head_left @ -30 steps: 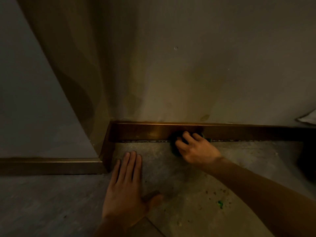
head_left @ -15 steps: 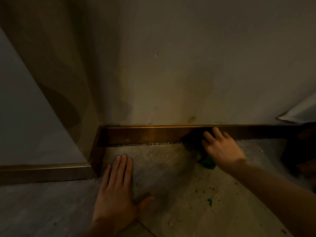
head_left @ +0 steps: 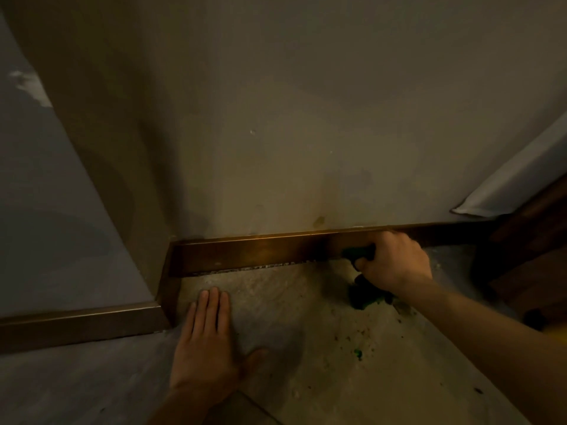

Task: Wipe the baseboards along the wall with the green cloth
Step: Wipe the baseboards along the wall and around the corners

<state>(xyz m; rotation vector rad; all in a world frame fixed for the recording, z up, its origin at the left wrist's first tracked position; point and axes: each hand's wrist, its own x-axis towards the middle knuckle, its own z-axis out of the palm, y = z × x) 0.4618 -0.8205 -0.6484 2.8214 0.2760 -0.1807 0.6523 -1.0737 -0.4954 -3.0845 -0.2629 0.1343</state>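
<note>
A brown glossy baseboard (head_left: pixel 254 253) runs along the foot of the wall and turns an outer corner at the left, where a second stretch (head_left: pixel 79 323) continues. My right hand (head_left: pixel 394 260) presses the green cloth (head_left: pixel 359 252) against the baseboard's right part; more of the cloth (head_left: pixel 365 299) hangs below the hand onto the floor. Most of the cloth is hidden by my fingers. My left hand (head_left: pixel 208 342) lies flat on the floor, fingers together and thumb out, holding nothing.
Dark wooden furniture (head_left: pixel 530 256) stands at the right against the wall, with a white fabric edge (head_left: pixel 503 191) hanging above it. Green crumbs (head_left: pixel 357 353) and dark specks lie on the dusty floor. The wall corner (head_left: pixel 162 240) juts out at the left.
My right hand has slid the cloth rightward along the baseboard and risen to its top edge. The view has shifted right. My left hand has stayed planted on the floor.
</note>
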